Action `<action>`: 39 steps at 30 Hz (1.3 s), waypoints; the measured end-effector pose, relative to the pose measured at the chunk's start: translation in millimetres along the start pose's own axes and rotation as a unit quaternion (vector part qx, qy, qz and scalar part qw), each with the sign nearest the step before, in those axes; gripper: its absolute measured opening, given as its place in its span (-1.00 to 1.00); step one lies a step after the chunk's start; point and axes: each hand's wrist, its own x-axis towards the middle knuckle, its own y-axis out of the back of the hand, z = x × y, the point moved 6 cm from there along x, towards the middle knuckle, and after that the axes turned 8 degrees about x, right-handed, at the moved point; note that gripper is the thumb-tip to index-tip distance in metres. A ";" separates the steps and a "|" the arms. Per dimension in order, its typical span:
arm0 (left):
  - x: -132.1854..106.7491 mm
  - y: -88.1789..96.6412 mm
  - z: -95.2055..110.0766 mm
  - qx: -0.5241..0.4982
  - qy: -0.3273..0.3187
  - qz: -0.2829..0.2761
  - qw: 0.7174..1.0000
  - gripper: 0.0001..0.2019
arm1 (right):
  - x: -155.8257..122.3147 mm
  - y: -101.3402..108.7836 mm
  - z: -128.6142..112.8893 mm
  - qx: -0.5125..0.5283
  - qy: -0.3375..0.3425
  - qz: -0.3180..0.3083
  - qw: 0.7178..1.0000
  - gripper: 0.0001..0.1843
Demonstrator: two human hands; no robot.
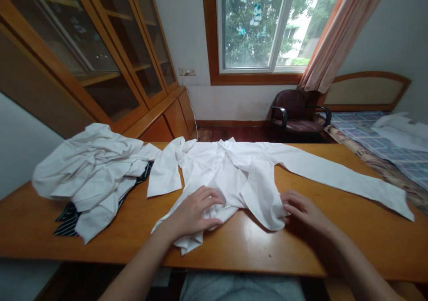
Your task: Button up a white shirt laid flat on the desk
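Note:
A white shirt (230, 171) lies spread on the wooden table, its collar toward the far edge. One sleeve stretches out to the right; the other is bent down on the left. My left hand (197, 212) rests on the lower left of the shirt, fingers curved and apart, with bunched cloth beneath them. At the lower right, my right hand (302, 207) pinches the edge of the front panel, which is folded partly open. The lower hem is crumpled and uneven.
A heap of white clothes (96, 167) with dark striped cloth (68, 220) under it sits on the table (334, 247) at left. Beyond stand a glass-door cabinet (160, 100), an office chair (294, 111) and a bed (384, 131) at right.

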 end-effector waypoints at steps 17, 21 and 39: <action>13.3 -30.5 25.8 -0.146 -0.010 -0.174 0.974 -0.73 | -9.7 27.6 -12.3 0.282 -0.125 0.240 0.920 -0.55; 8.2 -24.9 33.9 -0.224 -0.035 -0.229 0.947 -0.75 | -7.6 15.1 -17.3 0.194 -0.194 -0.006 0.961 -0.54; -36.7 21.3 -81.4 0.136 0.261 -0.048 0.955 -0.76 | 27.9 -23.0 -72.3 -0.236 0.041 -0.050 0.970 -0.73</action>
